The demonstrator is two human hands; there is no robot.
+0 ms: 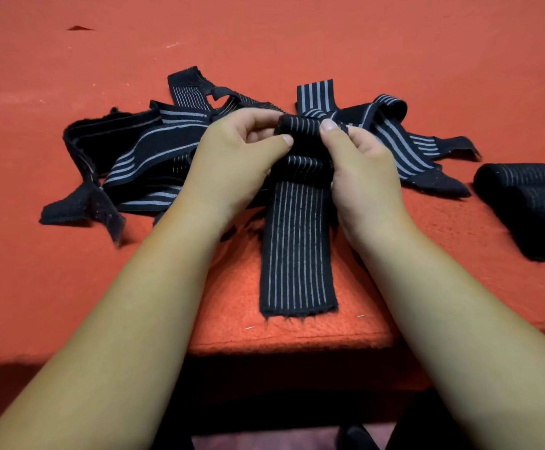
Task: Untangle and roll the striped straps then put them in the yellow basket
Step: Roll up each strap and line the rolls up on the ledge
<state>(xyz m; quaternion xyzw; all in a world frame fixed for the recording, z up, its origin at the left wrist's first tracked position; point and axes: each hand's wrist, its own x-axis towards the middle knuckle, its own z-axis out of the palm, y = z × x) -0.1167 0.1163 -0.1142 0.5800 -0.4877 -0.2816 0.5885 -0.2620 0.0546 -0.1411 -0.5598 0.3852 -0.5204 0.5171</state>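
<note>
A red fleecy cloth (297,43) covers the whole work surface, and its front edge folds down just below the person's forearms. On it, near the middle, lies the tangled pile (154,147) of striped straps: black elastic bands with thin pale grey lines running along their length. They cross and loop over one another, and several plain black fuzzy ends stick out to the left and right.

One flat strap (297,248) runs out of the near side of the tangled pile, straight towards the cloth's front edge. It lies with its many fine stripes facing up and ends in a slightly frayed cut edge. Its far end is wound into a small tight roll (303,126) that sits on top of the tangled pile.

To the right of the tangled pile and apart from it, three rolled straps (531,203) lie side by side, touching, at the edge of the view.

The left hand (232,157) pinches the left end of the roll between thumb and curled fingers. The right hand (362,170) pinches the right end the same way, thumb on top.

Far beyond the tangled pile to the left lies a small dark scrap (78,27).
</note>
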